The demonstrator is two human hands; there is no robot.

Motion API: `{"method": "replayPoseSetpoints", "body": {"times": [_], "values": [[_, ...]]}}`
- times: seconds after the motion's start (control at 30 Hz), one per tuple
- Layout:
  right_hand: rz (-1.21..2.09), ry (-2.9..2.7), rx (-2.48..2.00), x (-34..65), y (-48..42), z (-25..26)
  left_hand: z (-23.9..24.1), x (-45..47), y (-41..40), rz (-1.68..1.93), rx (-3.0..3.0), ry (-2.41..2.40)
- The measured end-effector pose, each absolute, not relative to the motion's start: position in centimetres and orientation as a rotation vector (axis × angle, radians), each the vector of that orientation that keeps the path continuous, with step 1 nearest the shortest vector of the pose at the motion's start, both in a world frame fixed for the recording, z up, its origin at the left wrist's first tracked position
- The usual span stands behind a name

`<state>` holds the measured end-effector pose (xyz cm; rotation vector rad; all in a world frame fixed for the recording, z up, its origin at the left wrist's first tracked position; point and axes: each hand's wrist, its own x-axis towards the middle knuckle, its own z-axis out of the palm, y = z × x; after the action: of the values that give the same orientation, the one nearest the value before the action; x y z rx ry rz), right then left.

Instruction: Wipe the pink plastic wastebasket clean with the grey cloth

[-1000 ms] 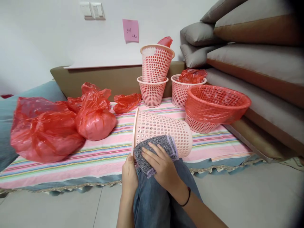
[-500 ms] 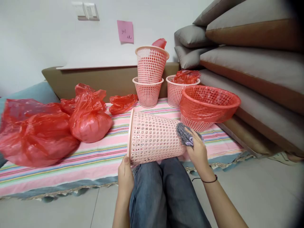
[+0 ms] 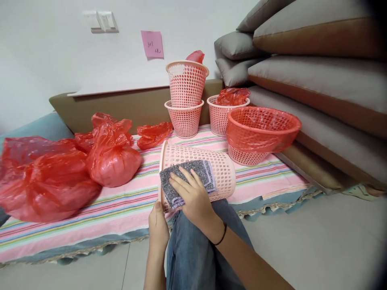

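A pale pink perforated plastic basket (image 3: 222, 177) lies on its side above my knees, its wide rim to the left and its base to the right. My left hand (image 3: 159, 225) grips the lower part of the rim, thumb on the outside. Against the basket's side, my right hand (image 3: 192, 195) holds a grey cleaning cloth (image 3: 193, 167) with lilac edging, pressing it near the rim with fingers laid along it. The right thumb is hidden. Part of the basket's side is covered by the cloth.
Behind stand two stacked pink baskets (image 3: 186, 121), another basket (image 3: 218, 117) with red plastic in it, and a basket lined with a red bag (image 3: 263, 137). Filled red bags (image 3: 113, 161) lie left on the striped cover (image 3: 121, 205). Cushions (image 3: 317, 80) are piled at the right.
My right hand has moved left with the cloth, from the basket's base end to near its rim. The cloth now lies spread out flatter. My left hand stays on the rim.
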<state>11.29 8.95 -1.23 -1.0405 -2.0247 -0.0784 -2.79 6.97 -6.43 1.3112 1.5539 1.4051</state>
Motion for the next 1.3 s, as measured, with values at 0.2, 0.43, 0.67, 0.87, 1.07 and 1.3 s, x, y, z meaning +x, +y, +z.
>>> {"method": "replayPoseSetpoints", "body": {"times": [0.2,0.43,0.67,0.87,1.07,1.3], "values": [[-0.08,-1.852,-1.21,18.9,9.5,-3.4,-6.9,-3.1,6.9,1.351,1.327,1.64],[0.027,-1.588,-1.357,26.1,8.6,-6.0,-8.6,-3.3,6.2,1.421,1.353,1.621],[-0.048,-1.65,-1.346,25.1,6.7,-6.8,-6.4,-2.2,5.2,1.485,1.486,1.735],[-0.021,-1.767,-1.339,23.9,4.6,-6.8,0.4,-0.4,8.5,1.595,1.53,1.796],[0.312,-1.607,-1.244,26.0,3.9,-6.9,3.6,-0.7,11.5,1.139,1.658,2.025],[0.405,-1.148,-1.298,29.8,7.7,-5.8,2.8,-1.2,11.4,1.153,1.555,1.989]]}}
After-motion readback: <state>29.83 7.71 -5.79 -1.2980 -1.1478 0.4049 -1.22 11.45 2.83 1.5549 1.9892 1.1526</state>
